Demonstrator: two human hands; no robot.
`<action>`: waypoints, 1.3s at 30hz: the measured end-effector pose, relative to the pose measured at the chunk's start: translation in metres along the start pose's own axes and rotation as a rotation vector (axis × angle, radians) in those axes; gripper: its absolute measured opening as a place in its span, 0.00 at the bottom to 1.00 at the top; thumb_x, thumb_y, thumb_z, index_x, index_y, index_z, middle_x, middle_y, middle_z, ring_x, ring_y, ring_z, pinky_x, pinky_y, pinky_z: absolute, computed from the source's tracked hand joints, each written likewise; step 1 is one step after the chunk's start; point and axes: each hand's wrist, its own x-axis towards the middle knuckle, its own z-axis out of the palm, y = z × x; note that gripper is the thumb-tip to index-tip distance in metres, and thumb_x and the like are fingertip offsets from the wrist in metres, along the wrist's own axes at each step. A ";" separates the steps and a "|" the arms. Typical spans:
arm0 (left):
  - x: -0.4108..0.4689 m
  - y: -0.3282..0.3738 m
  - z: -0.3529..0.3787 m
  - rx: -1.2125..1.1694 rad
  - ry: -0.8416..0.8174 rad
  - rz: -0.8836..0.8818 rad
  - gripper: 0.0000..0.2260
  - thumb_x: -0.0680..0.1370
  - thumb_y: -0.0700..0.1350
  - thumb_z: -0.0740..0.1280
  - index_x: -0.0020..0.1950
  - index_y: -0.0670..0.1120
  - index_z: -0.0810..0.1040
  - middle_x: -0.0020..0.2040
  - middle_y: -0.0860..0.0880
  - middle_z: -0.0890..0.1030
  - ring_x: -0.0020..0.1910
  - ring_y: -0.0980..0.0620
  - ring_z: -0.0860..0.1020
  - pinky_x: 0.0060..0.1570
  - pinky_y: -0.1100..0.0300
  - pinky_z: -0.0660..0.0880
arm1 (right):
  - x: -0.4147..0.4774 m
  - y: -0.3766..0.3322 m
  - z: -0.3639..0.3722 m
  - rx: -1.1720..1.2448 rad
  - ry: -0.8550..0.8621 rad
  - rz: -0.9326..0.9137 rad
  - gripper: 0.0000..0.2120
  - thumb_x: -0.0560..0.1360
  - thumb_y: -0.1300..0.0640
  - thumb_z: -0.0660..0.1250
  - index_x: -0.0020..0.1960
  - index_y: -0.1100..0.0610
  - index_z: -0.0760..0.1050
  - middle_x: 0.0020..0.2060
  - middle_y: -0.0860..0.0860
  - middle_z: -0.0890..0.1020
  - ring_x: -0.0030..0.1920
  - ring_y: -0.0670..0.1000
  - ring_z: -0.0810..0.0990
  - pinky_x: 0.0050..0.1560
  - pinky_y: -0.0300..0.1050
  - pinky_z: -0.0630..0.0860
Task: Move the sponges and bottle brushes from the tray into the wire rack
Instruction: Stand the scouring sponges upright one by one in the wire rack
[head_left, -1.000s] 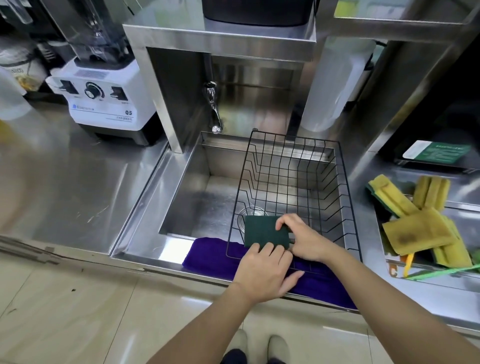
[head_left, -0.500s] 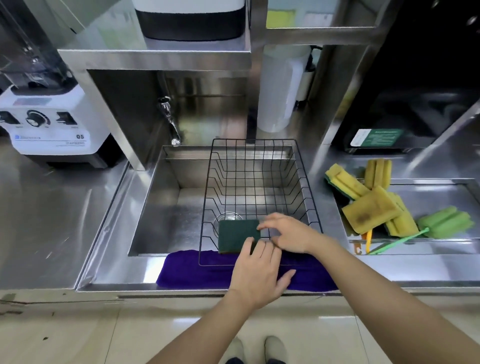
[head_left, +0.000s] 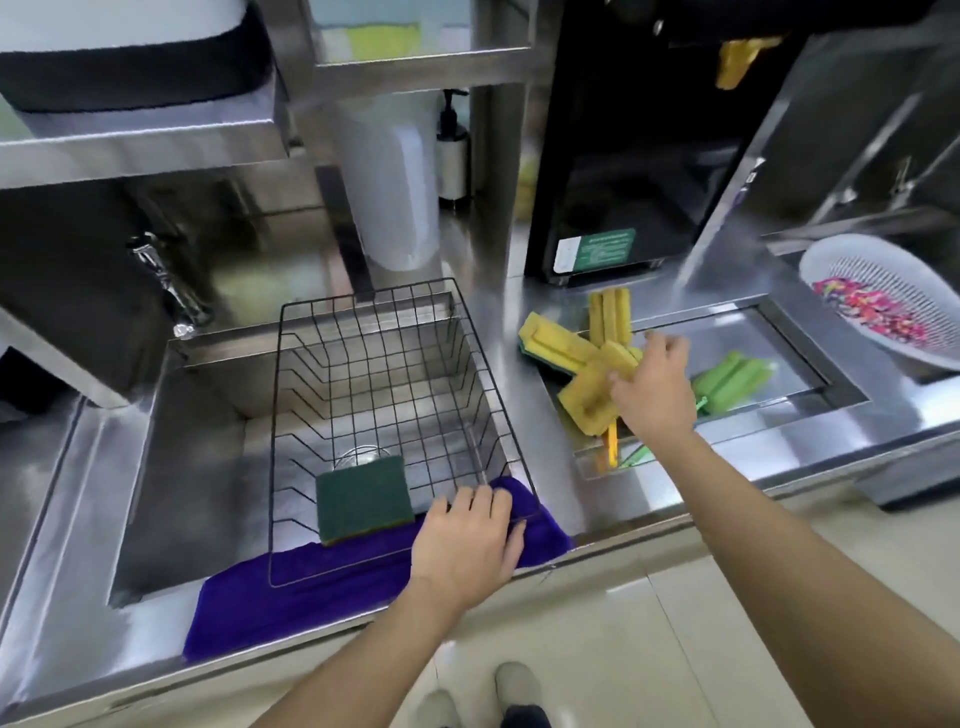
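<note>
The sponges (head_left: 587, 389) lie mostly in a heap at the left end of the recessed steel tray (head_left: 810, 353), yellow ones crossing one another, some with a dark green scouring face underneath; one ribbed yellow sponge (head_left: 610, 314) stands at the back edge of the tray, and a light green sponge (head_left: 732, 379) lies apart toward the middle; orange and green bottle brush handles (head_left: 613, 449) poke out from under the heap at the tray's near edge. One dark green scouring sponge (head_left: 363, 499) already sits inside the black wire rack (head_left: 363, 338), leaning at its near left corner; the rack rests over the steel sink (head_left: 208, 415), its near edge lying on a purple cloth (head_left: 291, 587) draped over the sink's front rim. The right hand (head_left: 652, 387) is over the heap, fingers curled down onto the top yellow sponge; whether it has closed on it I cannot tell, as the hand is blurred. The left hand (head_left: 467, 540) lies palm down with fingers spread loosely on the rack's near right corner and the cloth, pinching nothing. A faucet (head_left: 166, 286) stands at the sink's back left; a white colander (head_left: 883, 296) with colourful bits sits on the table to the far right.
</note>
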 end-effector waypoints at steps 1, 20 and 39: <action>0.000 0.000 -0.001 -0.006 0.003 -0.005 0.17 0.75 0.54 0.56 0.45 0.43 0.77 0.38 0.46 0.79 0.35 0.46 0.77 0.32 0.55 0.72 | 0.004 0.004 -0.001 -0.009 -0.020 0.032 0.26 0.75 0.53 0.66 0.68 0.63 0.62 0.65 0.60 0.65 0.54 0.65 0.77 0.51 0.55 0.73; -0.001 0.001 -0.002 0.001 0.000 -0.042 0.15 0.75 0.54 0.57 0.44 0.45 0.76 0.36 0.47 0.77 0.33 0.46 0.75 0.32 0.55 0.70 | 0.025 -0.007 -0.030 0.748 -0.363 0.207 0.24 0.69 0.65 0.73 0.58 0.56 0.64 0.34 0.53 0.71 0.26 0.50 0.66 0.18 0.38 0.61; -0.065 -0.076 -0.016 0.113 0.096 -0.258 0.14 0.75 0.54 0.59 0.41 0.45 0.74 0.36 0.48 0.75 0.35 0.48 0.72 0.37 0.55 0.69 | -0.022 -0.132 0.068 0.862 -0.795 -0.072 0.19 0.70 0.74 0.65 0.55 0.57 0.68 0.48 0.50 0.76 0.48 0.53 0.78 0.38 0.41 0.77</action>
